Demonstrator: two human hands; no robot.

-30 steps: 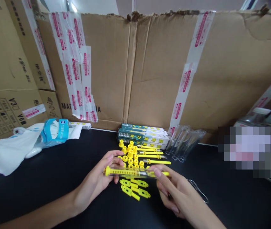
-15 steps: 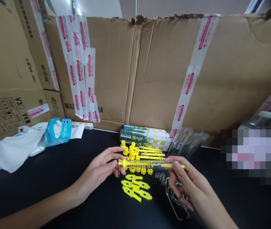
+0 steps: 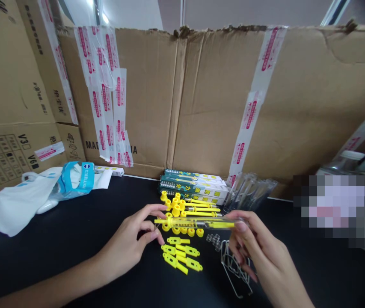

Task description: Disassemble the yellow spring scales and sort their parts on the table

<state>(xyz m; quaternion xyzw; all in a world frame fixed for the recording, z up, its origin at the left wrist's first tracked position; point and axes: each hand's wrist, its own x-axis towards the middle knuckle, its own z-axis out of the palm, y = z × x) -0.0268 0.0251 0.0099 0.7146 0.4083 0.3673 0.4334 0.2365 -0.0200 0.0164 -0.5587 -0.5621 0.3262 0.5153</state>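
My right hand (image 3: pixel 259 248) grips the right end of a spring scale (image 3: pixel 198 223), thumb on top. The scale is a clear tube with yellow parts and a metal spring inside, held almost level. My left hand (image 3: pixel 134 237) is at its left end, fingers apart around the yellow tip and a thin, blurred metal hook; whether they touch it is unclear. Behind and below the tube are yellow caps (image 3: pixel 176 210), partly covered by it. Yellow rods with metal springs (image 3: pixel 203 209) lie beyond. Nearer me lie several flat yellow tabs (image 3: pixel 188 262).
Stacked printed boxes (image 3: pixel 195 188) stand against the cardboard wall (image 3: pixel 143 94). Clear tubes (image 3: pixel 249 192) lean to their right. Small springs (image 3: pixel 213 241) and bent metal wires (image 3: pixel 230 273) lie near my right hand. A tissue pack (image 3: pixel 78 177) is at left.
My left fingers have spread from their closed hold at the hook end. The yellow tip now sticks out farther left, and the yellow part no longer protrudes past my right thumb.
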